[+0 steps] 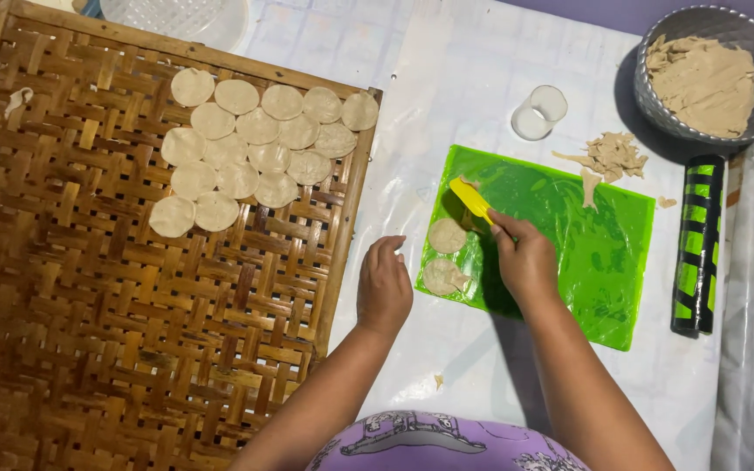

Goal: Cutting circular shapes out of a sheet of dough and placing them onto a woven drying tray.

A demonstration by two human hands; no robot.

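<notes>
White plastic-covered desk [447, 96]. Right hand [525, 257] clenched on yellow scraper [471, 199] over green mat [586, 235], beside dough discs [447, 235]; left hand [384, 283] released, fingers curled, holding nothing.

Two bare forearms reach up from the bottom edge of the view, angled slightly toward each other. The left hand [384, 286] is seen from the back, its fingers curled loosely downward and inward, the thumb tucked on the inner side; it grips nothing. The right hand [525, 258] lies just beside it, a little further forward, also back-up, with the wrist nearly straight. Its fingers are closed in a pinch at the fingertips, thumb and forefinger meeting at the front of the hand, the other fingers folded underneath. The right forearm runs diagonally down and outward from that grip, the left one down toward the body
</notes>
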